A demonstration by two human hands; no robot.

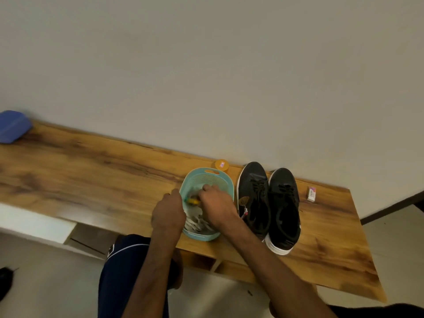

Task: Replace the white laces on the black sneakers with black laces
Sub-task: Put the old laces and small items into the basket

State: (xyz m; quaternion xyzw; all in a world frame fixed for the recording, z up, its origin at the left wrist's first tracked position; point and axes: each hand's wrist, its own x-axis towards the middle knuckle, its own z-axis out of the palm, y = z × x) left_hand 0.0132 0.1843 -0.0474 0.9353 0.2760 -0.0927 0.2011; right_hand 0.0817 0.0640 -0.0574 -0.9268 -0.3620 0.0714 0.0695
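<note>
Reaching into a teal basket [212, 177] that sits near the front edge of the desk [91, 175], the right hand [215, 204] has its fingers bent down among white laces [195, 223] heaped in the basket's near end. The back of the hand hides the fingertips, so I cannot tell whether they pinch anything. The left hand [168, 212] is at the basket's left rim, knuckles up and fingers curled downward out of sight, so I cannot tell its hold either. Between the two hands a small yellow and green thing [192, 200] shows inside the basket, too blurred to name.

The black sneakers [284, 198] stand side by side just right of the basket, toes toward the desk's back edge and white soles showing at the heels. Black laces [259, 184] run through the eyelets of both. A tan tag [243, 200] lies at the left shoe's collar.

An orange round lid [221, 165] sits at the back edge behind the basket; its small white label carries print too blurred to read. A pink and white box [311, 193] lies right of the sneakers, its writing likewise unreadable. A blue object [13, 126] rests at the far left back corner.
</note>
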